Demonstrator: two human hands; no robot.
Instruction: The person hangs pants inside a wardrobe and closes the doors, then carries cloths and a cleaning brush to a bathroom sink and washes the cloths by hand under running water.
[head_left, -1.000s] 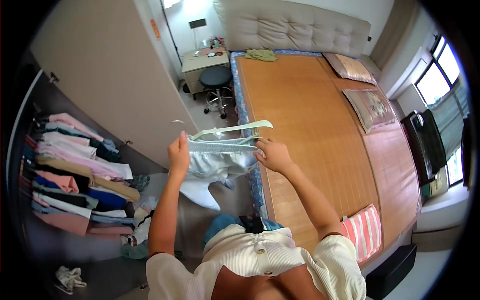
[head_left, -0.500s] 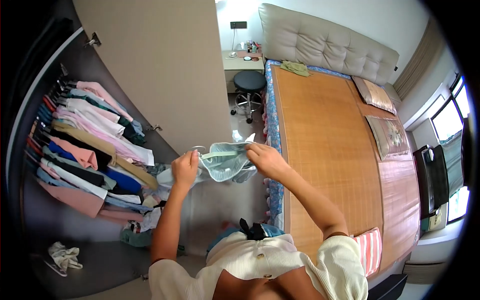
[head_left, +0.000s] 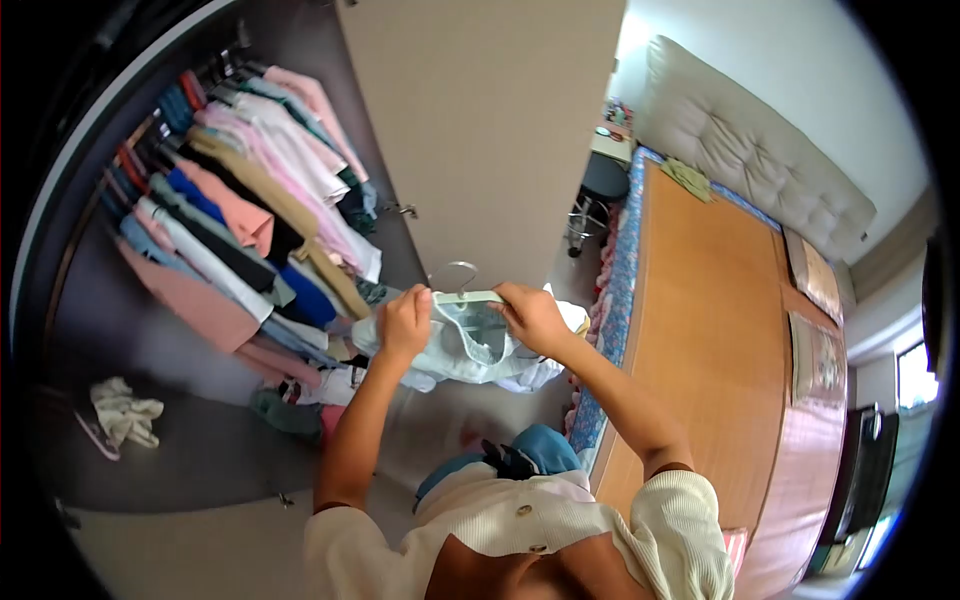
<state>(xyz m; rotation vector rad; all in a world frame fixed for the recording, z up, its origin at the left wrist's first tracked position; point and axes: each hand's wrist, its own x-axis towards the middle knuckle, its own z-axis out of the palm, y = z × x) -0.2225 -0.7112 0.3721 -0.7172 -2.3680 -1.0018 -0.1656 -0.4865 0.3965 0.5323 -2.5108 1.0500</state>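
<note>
In front of my waist, a pale blue garment (head_left: 440,350) hangs from a light green clothes hanger (head_left: 468,297). The hanger's wire hook points up and away from me. My left hand (head_left: 404,325) is closed around the hanger's left end and the cloth there. At the other end my right hand (head_left: 532,318) grips the hanger with the garment's edge. The neckline sags open between the two hands. How the cloth sits under my fingers is hidden.
At left is an open wardrobe with several hanging clothes (head_left: 240,215) and a crumpled cream garment (head_left: 125,412) on its floor. The wardrobe door (head_left: 480,130) stands open ahead. A bed with a tan mat (head_left: 700,330) is on the right, and a dark stool (head_left: 605,180) stands beyond the door.
My view has turned left towards the wardrobe. The hanger now lies level between my hands with its hook raised, and the garment has dropped lower and spread out.
</note>
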